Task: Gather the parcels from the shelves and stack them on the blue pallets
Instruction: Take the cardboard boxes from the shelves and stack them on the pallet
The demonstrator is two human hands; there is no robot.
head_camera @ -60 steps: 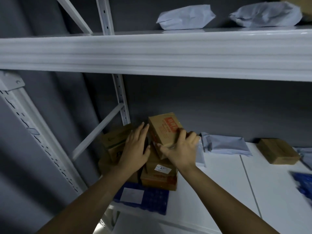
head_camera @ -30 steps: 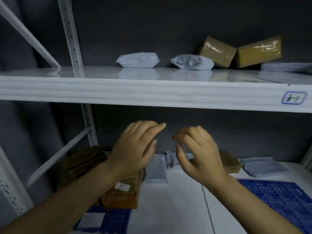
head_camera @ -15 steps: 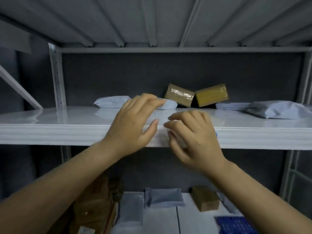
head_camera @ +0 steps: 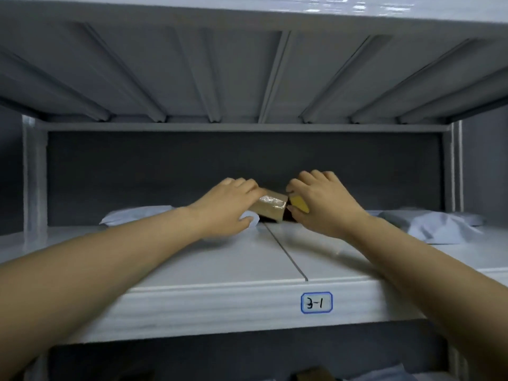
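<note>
Both my arms reach deep onto the white shelf [head_camera: 192,270] labelled 3-1. My left hand [head_camera: 228,207] lies over the left end of a brown taped box [head_camera: 270,206], fingers curled onto its top. My right hand [head_camera: 321,204] covers most of a yellow-brown box [head_camera: 299,205] beside it, fingers curled over its top and far side. The two boxes touch at the back of the shelf. A small white mailer [head_camera: 251,217] peeks out under my left hand. No blue pallet is in view.
A white poly mailer [head_camera: 137,217] lies at the back left of the shelf and a larger grey-white one [head_camera: 439,225] at the right. The shelf above hangs low overhead. Upright posts [head_camera: 33,177] frame both sides. Dim parcels show on the shelf below.
My view rose from the lower shelf and its stacked boxes to shelf 3-1. Both hands, empty and in front of the shelf edge before, have reached back onto the two brown boxes.
</note>
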